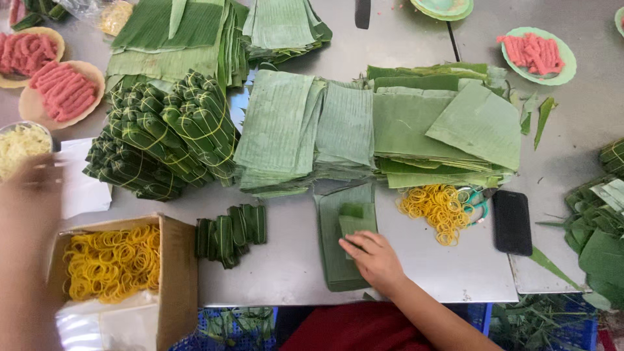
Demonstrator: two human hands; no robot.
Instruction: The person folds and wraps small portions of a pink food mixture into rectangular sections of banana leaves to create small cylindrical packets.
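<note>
Right hand point(375, 257) rests flat, fingers open, on the small folded leaf piece point(351, 224) beneath its fingertips.

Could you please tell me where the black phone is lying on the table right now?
In the head view the phone lies flat on the metal table, right of the loose yellow rubber bands and the scissors, well right of the right hand.

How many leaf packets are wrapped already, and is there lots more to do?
Done: a big pile of tied leaf packets and a small row. In hand: the right hand presses a small leaf piece onto a flat leaf; the left hand is blurred. Left: stacks of unused leaves and plates of pink meat sticks.
</note>
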